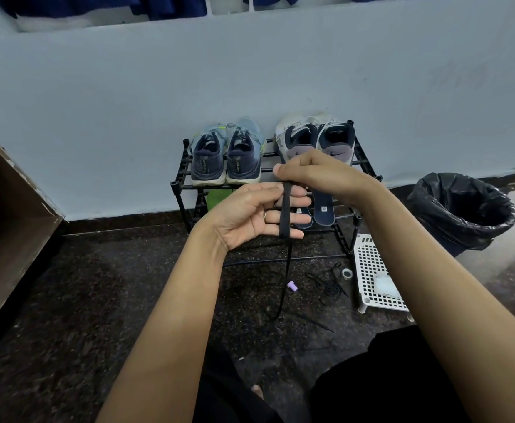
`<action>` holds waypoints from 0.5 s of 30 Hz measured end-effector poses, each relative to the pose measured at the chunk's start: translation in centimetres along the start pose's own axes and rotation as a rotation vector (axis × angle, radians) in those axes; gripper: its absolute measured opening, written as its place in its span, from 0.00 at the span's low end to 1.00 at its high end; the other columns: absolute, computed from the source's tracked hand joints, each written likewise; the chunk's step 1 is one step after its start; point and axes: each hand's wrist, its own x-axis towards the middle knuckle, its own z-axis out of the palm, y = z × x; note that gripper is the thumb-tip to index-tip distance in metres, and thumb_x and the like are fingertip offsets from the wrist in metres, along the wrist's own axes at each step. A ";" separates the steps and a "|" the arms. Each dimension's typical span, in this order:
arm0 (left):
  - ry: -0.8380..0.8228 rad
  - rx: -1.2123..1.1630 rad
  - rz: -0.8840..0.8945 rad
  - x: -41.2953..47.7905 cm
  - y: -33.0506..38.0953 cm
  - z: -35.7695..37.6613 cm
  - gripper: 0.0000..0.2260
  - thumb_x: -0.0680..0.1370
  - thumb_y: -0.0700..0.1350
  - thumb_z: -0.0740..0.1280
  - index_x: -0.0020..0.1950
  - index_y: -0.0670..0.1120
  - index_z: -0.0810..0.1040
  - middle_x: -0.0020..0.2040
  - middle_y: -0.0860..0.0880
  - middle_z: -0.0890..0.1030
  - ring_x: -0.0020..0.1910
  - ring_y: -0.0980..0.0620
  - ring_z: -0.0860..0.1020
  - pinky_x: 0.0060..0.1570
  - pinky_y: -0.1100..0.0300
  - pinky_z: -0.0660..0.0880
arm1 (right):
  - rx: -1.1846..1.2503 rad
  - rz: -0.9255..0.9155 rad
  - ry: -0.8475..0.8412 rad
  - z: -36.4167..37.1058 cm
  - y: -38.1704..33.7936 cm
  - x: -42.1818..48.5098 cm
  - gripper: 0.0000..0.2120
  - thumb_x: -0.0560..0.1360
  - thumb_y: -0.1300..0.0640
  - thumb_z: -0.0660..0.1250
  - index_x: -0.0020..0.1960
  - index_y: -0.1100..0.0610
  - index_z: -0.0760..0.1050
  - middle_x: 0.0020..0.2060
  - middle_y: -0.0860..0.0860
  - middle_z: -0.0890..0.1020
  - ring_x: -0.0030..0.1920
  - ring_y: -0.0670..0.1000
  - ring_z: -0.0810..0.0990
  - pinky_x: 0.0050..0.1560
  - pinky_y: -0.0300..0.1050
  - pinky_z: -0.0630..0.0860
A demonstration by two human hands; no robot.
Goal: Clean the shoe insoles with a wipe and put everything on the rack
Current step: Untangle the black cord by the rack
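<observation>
A black shoelace (286, 209) is looped around the straight fingers of my left hand (250, 213), palm up. My right hand (314, 172) pinches the lace's upper end just above those fingers. The lace's free end hangs down and trails on the floor. Behind my hands stands a black shoe rack (183, 184). Its top shelf carries a pair of blue sneakers (227, 157) and a pair of white sneakers (317, 138). Two dark insoles (323, 209) lie on the lower shelf, partly hidden by my hands.
A white perforated basket (372, 273) lies on the dark floor right of the rack. A bin lined with a black bag (460, 209) stands further right. Another black lace (329, 285), a tape roll (346, 273) and a purple cap (292, 285) lie on the floor. A wooden cabinet (9, 227) is at left.
</observation>
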 end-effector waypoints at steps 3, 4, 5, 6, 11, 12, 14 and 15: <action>-0.004 -0.020 0.013 -0.1 0.0 0.1 0.13 0.83 0.40 0.56 0.54 0.40 0.80 0.52 0.41 0.85 0.49 0.40 0.84 0.47 0.41 0.81 | 0.187 0.100 -0.051 0.1 0.7 0.1 0.21 0.79 0.49 0.60 0.29 0.52 0.75 0.28 0.46 0.76 0.34 0.43 0.74 0.43 0.37 0.72; -0.002 -0.024 0.016 -0.1 0.0 0.1 0.13 0.83 0.41 0.56 0.54 0.40 0.80 0.52 0.42 0.85 0.49 0.40 0.84 0.47 0.41 0.81 | 0.221 0.116 -0.072 0.2 1.0 0.1 0.20 0.80 0.48 0.59 0.33 0.53 0.78 0.32 0.48 0.79 0.39 0.46 0.76 0.49 0.41 0.74; -0.002 -0.024 0.018 -0.1 0.0 0.0 0.13 0.83 0.41 0.56 0.54 0.40 0.80 0.52 0.42 0.85 0.49 0.40 0.84 0.46 0.41 0.81 | 0.233 0.116 -0.081 0.3 1.2 0.1 0.19 0.79 0.46 0.59 0.37 0.54 0.79 0.36 0.51 0.79 0.42 0.48 0.76 0.53 0.44 0.75; -0.003 -0.024 0.018 -0.2 0.0 0.0 0.13 0.83 0.41 0.56 0.55 0.40 0.80 0.52 0.43 0.85 0.49 0.40 0.84 0.46 0.41 0.81 | 0.241 0.107 -0.079 0.3 1.3 0.1 0.19 0.79 0.45 0.58 0.39 0.56 0.78 0.37 0.52 0.79 0.42 0.49 0.75 0.54 0.45 0.75; -0.013 -0.022 0.006 -0.3 0.0 0.0 0.12 0.83 0.41 0.56 0.57 0.41 0.79 0.53 0.44 0.84 0.49 0.40 0.84 0.45 0.40 0.81 | 0.209 -0.052 -0.022 0.4 0.7 -0.1 0.18 0.76 0.45 0.60 0.39 0.60 0.70 0.29 0.49 0.68 0.30 0.43 0.67 0.34 0.31 0.68; -0.013 -0.025 0.005 -0.3 0.0 0.0 0.12 0.83 0.41 0.56 0.57 0.41 0.79 0.54 0.44 0.84 0.49 0.39 0.84 0.45 0.40 0.81 | 0.179 -0.070 -0.033 0.5 0.6 -0.1 0.19 0.75 0.44 0.61 0.35 0.57 0.67 0.27 0.48 0.66 0.29 0.43 0.65 0.34 0.33 0.66; -0.010 -0.032 0.005 -0.2 0.0 0.0 0.12 0.83 0.41 0.56 0.56 0.40 0.79 0.54 0.44 0.84 0.49 0.39 0.84 0.45 0.39 0.81 | 0.147 -0.074 -0.042 0.6 0.6 -0.1 0.19 0.74 0.43 0.63 0.30 0.54 0.66 0.26 0.47 0.67 0.30 0.44 0.66 0.37 0.36 0.66; -0.010 -0.034 0.007 -0.2 0.0 0.0 0.12 0.83 0.41 0.57 0.56 0.40 0.79 0.54 0.43 0.84 0.49 0.39 0.84 0.45 0.38 0.81 | 0.158 -0.065 -0.032 0.6 0.8 0.0 0.20 0.74 0.43 0.64 0.29 0.53 0.67 0.25 0.47 0.68 0.31 0.45 0.68 0.39 0.38 0.66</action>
